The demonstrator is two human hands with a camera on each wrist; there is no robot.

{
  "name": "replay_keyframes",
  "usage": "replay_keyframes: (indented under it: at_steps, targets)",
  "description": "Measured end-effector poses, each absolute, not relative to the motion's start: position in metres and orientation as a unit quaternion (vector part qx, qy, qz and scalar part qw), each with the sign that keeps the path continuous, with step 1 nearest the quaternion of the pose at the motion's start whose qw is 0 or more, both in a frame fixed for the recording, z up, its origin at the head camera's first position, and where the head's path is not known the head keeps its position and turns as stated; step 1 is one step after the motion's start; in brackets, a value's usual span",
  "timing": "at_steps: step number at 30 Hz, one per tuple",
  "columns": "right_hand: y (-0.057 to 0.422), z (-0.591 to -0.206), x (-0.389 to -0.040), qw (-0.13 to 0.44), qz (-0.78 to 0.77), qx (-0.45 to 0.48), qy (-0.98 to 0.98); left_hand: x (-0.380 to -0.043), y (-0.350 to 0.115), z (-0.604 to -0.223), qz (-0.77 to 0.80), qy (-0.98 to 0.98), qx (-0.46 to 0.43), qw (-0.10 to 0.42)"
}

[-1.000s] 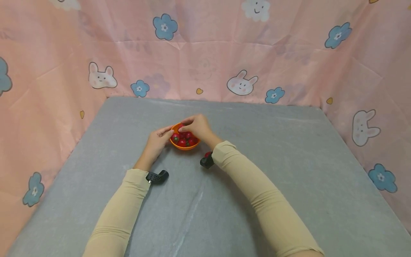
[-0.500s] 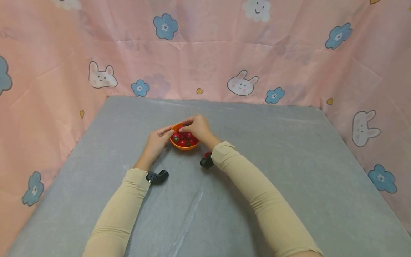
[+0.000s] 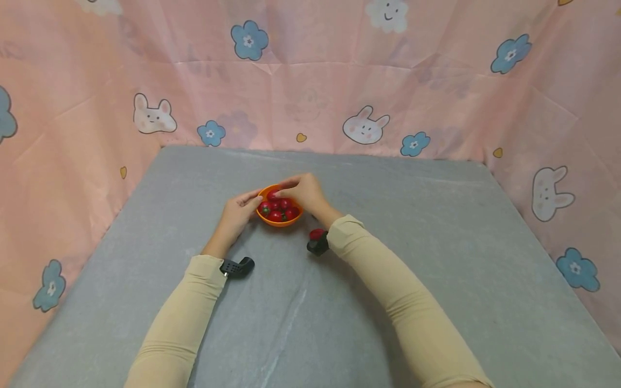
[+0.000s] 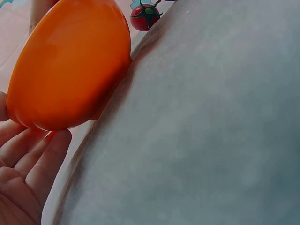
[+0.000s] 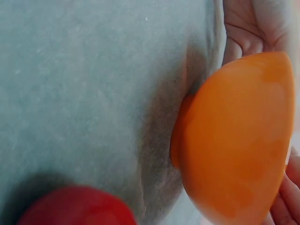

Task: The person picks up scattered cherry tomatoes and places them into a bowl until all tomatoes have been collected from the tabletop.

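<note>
An orange bowl point(image 3: 278, 223) with several red cherry tomatoes point(image 3: 275, 215) stands upright on the grey table. My left hand point(image 3: 235, 218) grips its left side, thumb at the rim; in the left wrist view, fingers point(image 4: 44, 164) touch the outer wall. Over the bowl's far right rim is my right hand point(image 3: 308, 194), its thumb and fingers spread beside a tomato point(image 3: 273, 194) at the back of the bowl. The right wrist view shows only part of the right fingers point(image 5: 289, 194), behind the bowl point(image 5: 234, 140).
One loose tomato point(image 3: 317, 234) lies on the table right of the bowl, next to the right wrist camera point(image 3: 318, 246). Another black camera point(image 3: 237, 267) sits on the left wrist. A pink patterned curtain point(image 3: 310, 81) surrounds the table point(image 3: 412, 215).
My right hand has drawn slightly to the right, away from the tomato at the back of the bowl, which now shows more. The left hand and bowl have stayed in place.
</note>
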State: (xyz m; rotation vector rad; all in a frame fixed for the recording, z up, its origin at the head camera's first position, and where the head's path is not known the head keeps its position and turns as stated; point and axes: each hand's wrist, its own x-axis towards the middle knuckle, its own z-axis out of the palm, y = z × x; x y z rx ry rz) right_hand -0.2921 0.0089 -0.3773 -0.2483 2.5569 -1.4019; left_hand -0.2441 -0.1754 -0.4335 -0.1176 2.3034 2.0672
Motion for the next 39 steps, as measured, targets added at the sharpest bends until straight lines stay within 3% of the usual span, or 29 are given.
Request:
replay_keyframes:
  at_steps: [39]
  targets:
    - [0.111,-0.398,-0.289,0.122,-0.500,-0.014,0.857,-0.243,-0.174,-0.432,0.657,0.752,-0.051,0.022]
